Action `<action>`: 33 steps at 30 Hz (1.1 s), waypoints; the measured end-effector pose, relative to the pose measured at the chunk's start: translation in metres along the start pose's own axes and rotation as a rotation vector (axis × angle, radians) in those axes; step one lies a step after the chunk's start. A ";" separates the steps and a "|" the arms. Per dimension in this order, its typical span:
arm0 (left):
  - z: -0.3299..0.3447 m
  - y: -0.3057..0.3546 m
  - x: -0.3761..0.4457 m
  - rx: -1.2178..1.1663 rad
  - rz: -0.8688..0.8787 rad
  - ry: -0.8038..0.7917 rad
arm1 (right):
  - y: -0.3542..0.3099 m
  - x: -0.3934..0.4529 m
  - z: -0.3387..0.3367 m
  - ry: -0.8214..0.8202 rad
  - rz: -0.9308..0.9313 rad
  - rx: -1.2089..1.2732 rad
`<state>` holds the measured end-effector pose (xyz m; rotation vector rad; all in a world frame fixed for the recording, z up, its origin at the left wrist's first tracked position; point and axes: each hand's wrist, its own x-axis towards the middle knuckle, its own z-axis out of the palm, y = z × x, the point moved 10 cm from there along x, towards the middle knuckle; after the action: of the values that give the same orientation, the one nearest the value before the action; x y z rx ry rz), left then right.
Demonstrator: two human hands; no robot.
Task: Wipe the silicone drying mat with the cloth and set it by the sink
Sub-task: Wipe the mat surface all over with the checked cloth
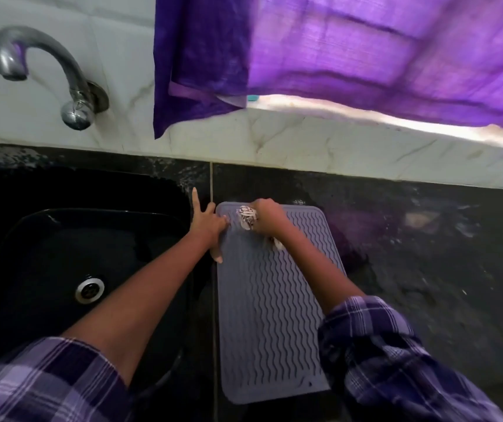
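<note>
Right hand (267, 216) grips the bunched white cloth (246, 217) mid-frame; flat-fingered left hand (210, 223) steadies the grey ribbed silicone mat (270, 303). Wipe along the ridges.

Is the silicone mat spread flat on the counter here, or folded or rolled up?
Spread flat. The mat lies fully open on the black counter beside the sink, its wavy ribs showing end to end and no edge visibly curled.

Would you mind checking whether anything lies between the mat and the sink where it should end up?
Nothing visible does: the mat already lies right beside the sink, with only the left hand resting on its sink-side edge.
</note>
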<state>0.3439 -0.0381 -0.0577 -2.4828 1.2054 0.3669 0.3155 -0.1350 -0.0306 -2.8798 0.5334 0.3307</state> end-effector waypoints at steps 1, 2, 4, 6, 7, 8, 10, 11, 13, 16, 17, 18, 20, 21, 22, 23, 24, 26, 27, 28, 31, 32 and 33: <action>0.000 -0.001 -0.002 0.014 0.014 0.008 | -0.003 0.000 0.004 -0.014 -0.005 -0.032; -0.001 -0.002 -0.003 0.016 0.025 0.011 | -0.007 -0.001 0.012 -0.037 -0.015 -0.055; -0.002 -0.004 -0.002 0.006 0.028 0.007 | -0.014 -0.008 0.022 -0.062 -0.021 -0.028; -0.001 -0.002 -0.001 0.013 0.011 -0.007 | -0.014 -0.026 0.034 -0.124 -0.021 0.009; 0.001 0.000 0.000 0.024 0.004 -0.015 | -0.011 -0.041 0.041 -0.173 -0.021 0.036; 0.002 0.001 0.001 0.032 -0.005 -0.022 | -0.008 -0.058 0.050 -0.244 -0.028 0.063; 0.003 0.003 0.003 0.053 -0.033 -0.036 | -0.004 -0.093 0.068 -0.385 -0.053 0.058; 0.002 0.003 0.002 0.063 -0.048 -0.043 | -0.003 -0.103 0.074 -0.445 -0.059 0.019; 0.002 0.006 -0.003 0.078 -0.069 -0.064 | -0.006 -0.101 0.069 -0.496 -0.072 -0.066; 0.005 0.005 -0.004 0.051 -0.101 -0.049 | -0.012 -0.055 0.021 -0.210 -0.058 -0.041; 0.005 0.004 -0.005 0.043 -0.111 -0.037 | -0.014 -0.042 0.007 -0.100 -0.053 -0.023; 0.006 0.003 -0.006 0.036 -0.116 -0.027 | -0.018 -0.033 0.003 -0.049 -0.052 -0.023; 0.008 0.003 -0.009 0.018 -0.121 -0.018 | -0.024 -0.030 0.014 -0.072 -0.048 -0.052; 0.009 0.003 -0.010 0.005 -0.128 -0.010 | -0.027 -0.033 0.023 -0.084 -0.047 -0.060; 0.010 0.002 -0.010 -0.007 -0.135 -0.002 | -0.029 -0.039 0.030 -0.083 -0.053 -0.064; 0.011 0.002 -0.011 -0.012 -0.141 0.003 | -0.029 -0.049 0.038 -0.084 -0.067 -0.060; 0.011 0.001 -0.012 -0.008 -0.139 0.004 | -0.027 -0.064 0.045 -0.101 -0.070 -0.040; 0.011 0.002 -0.013 0.000 -0.128 -0.003 | -0.021 -0.104 0.064 -0.153 -0.105 -0.007; 0.009 0.004 -0.014 0.005 -0.128 -0.002 | -0.019 -0.125 0.074 -0.196 -0.128 -0.022; 0.006 0.006 -0.016 0.021 -0.127 0.005 | -0.018 -0.142 0.083 -0.240 -0.147 -0.051; 0.001 0.022 -0.029 0.092 -0.082 0.055 | -0.026 -0.149 0.084 -0.323 -0.172 -0.086; -0.001 0.030 -0.034 0.090 -0.067 0.090 | -0.028 -0.141 0.076 -0.307 -0.148 -0.088; -0.002 0.037 -0.041 0.073 -0.060 0.108 | -0.029 -0.132 0.064 -0.246 -0.125 -0.070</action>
<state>0.2902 -0.0313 -0.0482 -2.4967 1.1606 0.1722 0.1943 -0.0506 -0.0540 -2.8634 0.3028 0.6841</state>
